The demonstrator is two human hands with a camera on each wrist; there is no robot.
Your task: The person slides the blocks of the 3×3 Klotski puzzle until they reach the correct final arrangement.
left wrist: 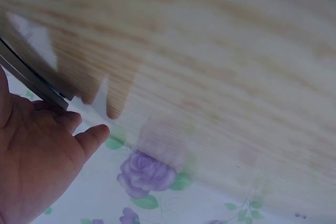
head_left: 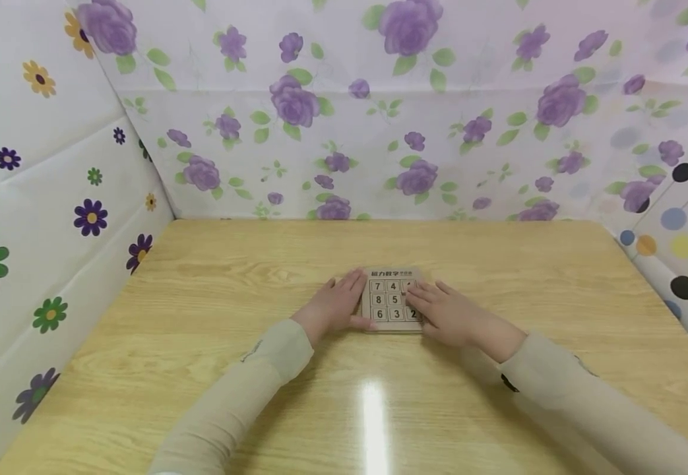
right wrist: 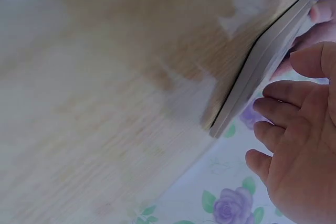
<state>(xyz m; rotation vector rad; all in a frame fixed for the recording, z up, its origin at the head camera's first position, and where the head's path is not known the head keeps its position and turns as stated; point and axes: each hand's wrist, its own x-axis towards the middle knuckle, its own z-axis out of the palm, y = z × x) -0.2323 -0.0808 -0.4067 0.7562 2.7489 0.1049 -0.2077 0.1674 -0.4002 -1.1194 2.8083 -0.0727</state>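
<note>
A square number slide puzzle lies flat on the wooden table, its numbered tiles in rows under a line of printed characters. My left hand holds it at the left side, fingers along the edge and thumb at the near left corner. Over the right column, my right hand touches the tiles with extended fingers, partly covering that column. The right wrist view shows the puzzle's pale side edge-on beside the slightly bent right fingers. In the left wrist view, its dark edge is beside the left fingers.
The wood-grain table reaches back to a floral cloth hanging behind it. Flower-printed cloth hangs at the left, and dotted cloth at the right. A bright light reflection shows on the near tabletop.
</note>
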